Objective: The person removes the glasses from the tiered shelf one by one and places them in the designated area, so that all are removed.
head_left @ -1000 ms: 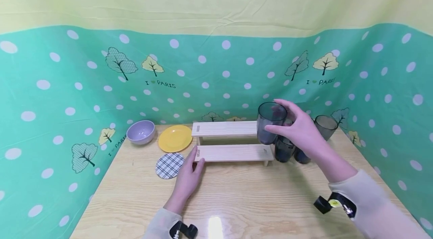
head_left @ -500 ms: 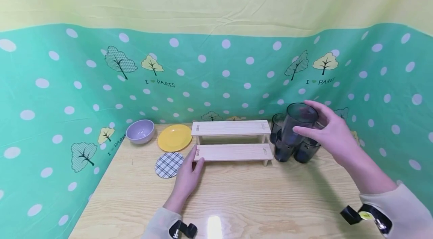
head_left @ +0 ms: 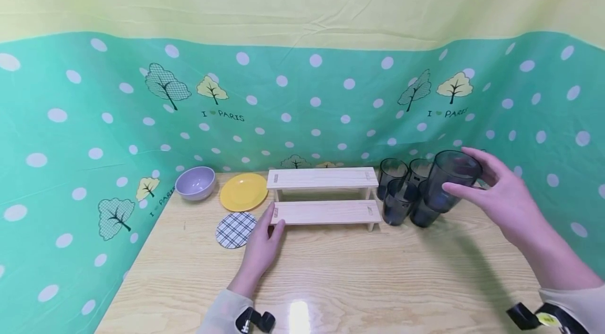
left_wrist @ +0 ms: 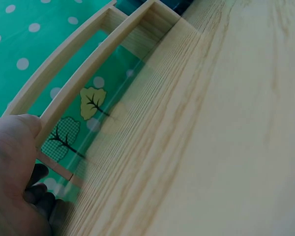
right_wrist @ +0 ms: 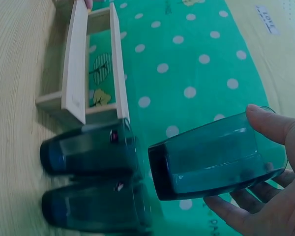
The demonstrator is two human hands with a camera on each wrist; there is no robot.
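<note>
My right hand [head_left: 508,200] grips a dark, see-through drinking glass [head_left: 451,179] between thumb and fingers. The glass hangs in the air, slightly tilted, at the right of several matching glasses [head_left: 398,202] that stand upright on the table. In the right wrist view the thumb lies on one side of the held glass [right_wrist: 211,155] near its rim, fingers on the other. My left hand [head_left: 262,247] holds the left end of a two-step wooden rack [head_left: 326,213]. The left wrist view has the thumb [left_wrist: 27,123] against the lower step's edge, with the other fingers partly hidden.
A purple bowl [head_left: 196,183] and a yellow plate [head_left: 243,192] sit left of the rack. A round checked coaster [head_left: 235,230] lies beside my left hand. Green dotted cloth [head_left: 316,82] encloses the wooden table [head_left: 340,276] at back and sides.
My right hand has carried its glass rightward, from beside the rack's upper step to over the right side of the standing glasses. My left hand stays at the rack.
</note>
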